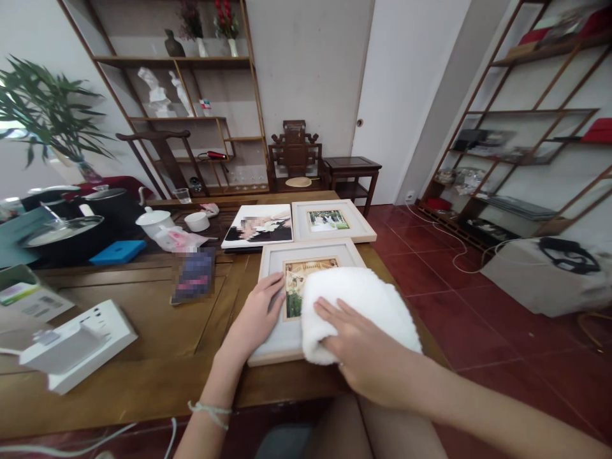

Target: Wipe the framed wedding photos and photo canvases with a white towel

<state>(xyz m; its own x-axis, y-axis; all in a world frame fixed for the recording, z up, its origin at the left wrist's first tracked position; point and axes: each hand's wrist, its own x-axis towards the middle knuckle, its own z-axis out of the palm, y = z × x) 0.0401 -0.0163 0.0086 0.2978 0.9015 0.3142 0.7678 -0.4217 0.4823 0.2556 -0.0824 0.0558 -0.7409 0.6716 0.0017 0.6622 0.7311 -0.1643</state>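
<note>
A pale wooden picture frame (268,331) lies flat near the front edge of the wooden table, with a garden photo inside a wide light mat. My left hand (255,312) rests on the frame's left part, fingers stretched over the mat beside the photo. With my right hand (356,341) I grip a thick white fluffy cloth (363,299), pressing it on the frame's right part; it hides that side and part of the photo. Behind it lie a second pale framed photo (329,220) and a photo panel (258,227).
On the table's left are a white power strip (90,344), a cardboard box (33,293), a blue block (118,252), a black pan (64,239), a lidded white cup (155,220) and a dark packet (194,274). Red floor tiles (478,319) lie to the right.
</note>
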